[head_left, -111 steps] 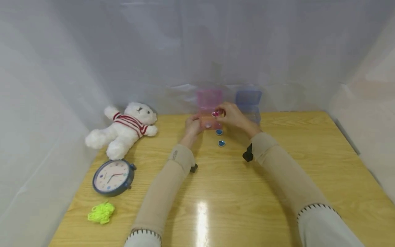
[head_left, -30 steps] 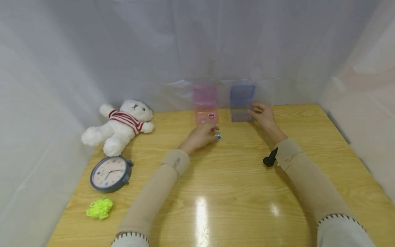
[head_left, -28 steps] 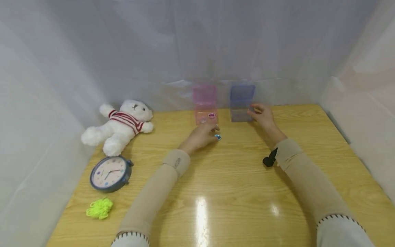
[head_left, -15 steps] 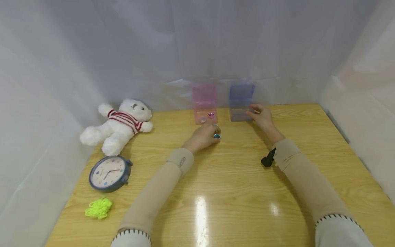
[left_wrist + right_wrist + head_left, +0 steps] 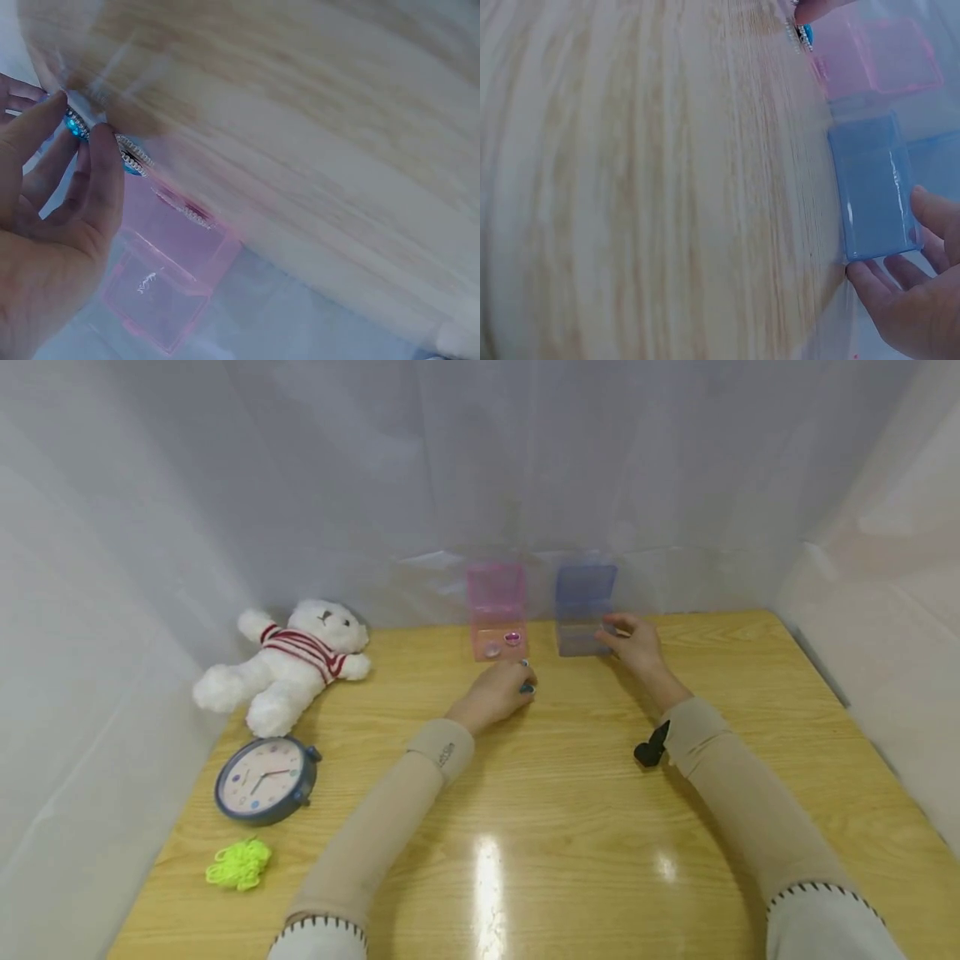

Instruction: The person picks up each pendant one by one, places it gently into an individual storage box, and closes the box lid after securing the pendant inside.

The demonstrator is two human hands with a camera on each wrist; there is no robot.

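Note:
My left hand [image 5: 493, 693] pinches a blue gem [image 5: 76, 124] with a silver beaded rim between thumb and fingertip, close over the wooden table. A second blue gem [image 5: 134, 166] lies just beyond those fingers, before the pink plastic box [image 5: 497, 589]. That box stands with its lid up; a pink gem [image 5: 512, 638] and a pale round piece [image 5: 492, 650] are inside. To its right is a see-through blue box [image 5: 585, 585], lid also raised. My right hand [image 5: 640, 652] grips its right side, thumb at the upper edge and fingers along the outer wall [image 5: 881, 251].
A white teddy bear [image 5: 303, 656] in a striped sweater lies at the back left. Before it are a blue-rimmed alarm clock [image 5: 262, 779] and a neon yellow bundle of yarn [image 5: 238, 864]. A pale curtain [image 5: 480, 468] hangs right behind the boxes.
The pink gem went from my right hand into the pink box. My right hand moved to the blue box; my left let go of the pink box and closed on a blue gem.

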